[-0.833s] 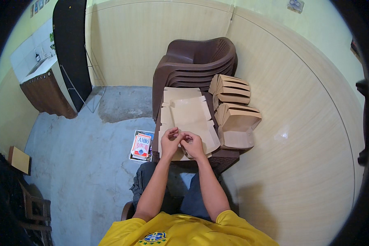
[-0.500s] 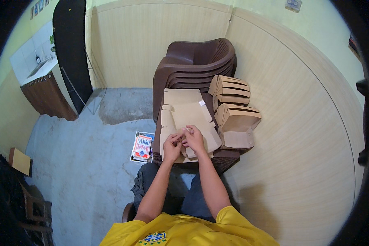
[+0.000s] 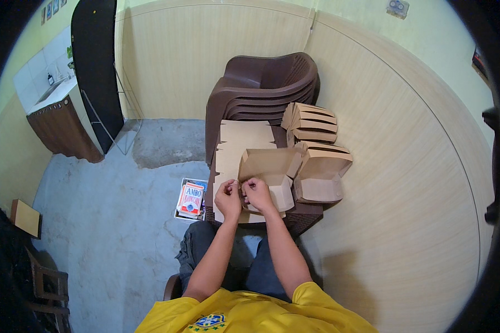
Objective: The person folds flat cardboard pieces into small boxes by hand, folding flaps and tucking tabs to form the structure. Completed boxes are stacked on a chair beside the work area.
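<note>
A brown cardboard box (image 3: 269, 162), partly folded, stands with a back panel raised and its open side toward me. It rests over flat cardboard blanks (image 3: 233, 133) on a dark brown surface. At the box's left wall, my left hand (image 3: 228, 201) has its fingers closed in a pinch on the outer side. My right hand (image 3: 257, 195) is closed on the same wall from the inner side, its fingers curled close to the left ones. Both hands hide the corner between them.
Folded boxes (image 3: 314, 122) are stacked to the right, with another open box (image 3: 323, 186) nearer. Behind the blanks rise stacked brown plastic chairs (image 3: 261, 83). A white crate (image 3: 179, 213) holding a red-and-white package (image 3: 191, 198) is on the floor to the left.
The flat cardboard sheet under my hands is now raised into a box shape with upright walls. My hands have parted slightly and moved to its left wall.
</note>
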Motion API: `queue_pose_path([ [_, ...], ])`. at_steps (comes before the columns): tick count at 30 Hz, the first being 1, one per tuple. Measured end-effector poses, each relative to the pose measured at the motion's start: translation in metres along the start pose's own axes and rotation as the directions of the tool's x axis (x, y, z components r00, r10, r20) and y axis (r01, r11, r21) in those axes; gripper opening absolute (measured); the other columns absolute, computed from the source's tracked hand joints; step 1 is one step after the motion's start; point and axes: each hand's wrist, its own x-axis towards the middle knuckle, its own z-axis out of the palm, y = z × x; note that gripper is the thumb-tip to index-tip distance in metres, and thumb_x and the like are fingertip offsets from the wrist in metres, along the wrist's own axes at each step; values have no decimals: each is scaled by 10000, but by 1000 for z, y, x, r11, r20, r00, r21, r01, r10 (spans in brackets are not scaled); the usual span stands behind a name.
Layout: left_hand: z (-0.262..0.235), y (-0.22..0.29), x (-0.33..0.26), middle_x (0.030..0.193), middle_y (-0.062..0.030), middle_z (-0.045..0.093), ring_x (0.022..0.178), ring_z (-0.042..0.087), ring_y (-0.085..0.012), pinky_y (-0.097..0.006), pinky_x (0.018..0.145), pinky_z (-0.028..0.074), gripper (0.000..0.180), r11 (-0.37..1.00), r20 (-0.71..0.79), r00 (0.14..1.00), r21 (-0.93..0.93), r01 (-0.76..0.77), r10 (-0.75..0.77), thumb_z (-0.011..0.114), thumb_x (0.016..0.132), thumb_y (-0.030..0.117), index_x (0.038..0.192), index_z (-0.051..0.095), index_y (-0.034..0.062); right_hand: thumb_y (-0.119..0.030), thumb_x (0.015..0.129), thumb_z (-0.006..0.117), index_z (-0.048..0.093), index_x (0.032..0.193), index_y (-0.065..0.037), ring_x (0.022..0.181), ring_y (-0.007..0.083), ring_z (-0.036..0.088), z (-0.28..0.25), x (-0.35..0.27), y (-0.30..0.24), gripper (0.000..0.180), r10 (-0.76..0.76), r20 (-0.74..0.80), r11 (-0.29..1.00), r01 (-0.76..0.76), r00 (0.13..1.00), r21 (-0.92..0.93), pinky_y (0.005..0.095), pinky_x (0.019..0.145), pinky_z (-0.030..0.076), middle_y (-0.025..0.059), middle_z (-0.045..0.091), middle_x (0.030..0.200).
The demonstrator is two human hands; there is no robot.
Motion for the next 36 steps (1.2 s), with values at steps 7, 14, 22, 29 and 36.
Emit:
queue_pose_path([
  [7,-8,-13,7,896,-101,800,777,726,-157,-305,738,568,268,970,168,973,-156,188,-161,825,912,152,1130,815,-3,-80,1017,668,762,1025,22,775,167,741,-13,1,11,138,-114,54,993,115,992,-23,320,689,606,89,761,872],
  [14,-13,-3,6,883,-124,813,771,754,-169,-320,733,581,270,986,97,981,42,163,-167,865,851,156,1078,826,17,52,986,684,722,1076,66,879,162,743,-17,-5,6,99,17,149,992,-36,989,123,308,826,660,104,746,981],
  [22,-16,1,2,887,-100,796,753,723,-143,-284,695,571,281,980,174,977,-135,149,-125,846,879,72,1130,779,-35,42,951,758,707,1191,72,917,162,741,-16,-14,-2,246,-26,182,994,6,983,109,285,816,628,113,754,997],
  [29,-24,-4,6,931,-131,821,821,750,-133,-294,741,594,341,957,284,936,-137,254,-207,867,888,161,1172,810,-20,5,924,791,739,1172,47,887,155,738,-13,-12,4,257,-30,152,996,18,988,83,299,780,602,89,774,965],
  [36,-28,6,-3,940,-165,823,835,771,-158,-338,769,607,432,997,250,967,78,30,-48,873,860,189,1260,804,44,-37,1000,733,734,1101,37,871,149,716,-11,-3,14,126,14,166,977,-49,986,208,287,781,595,78,756,982],
])
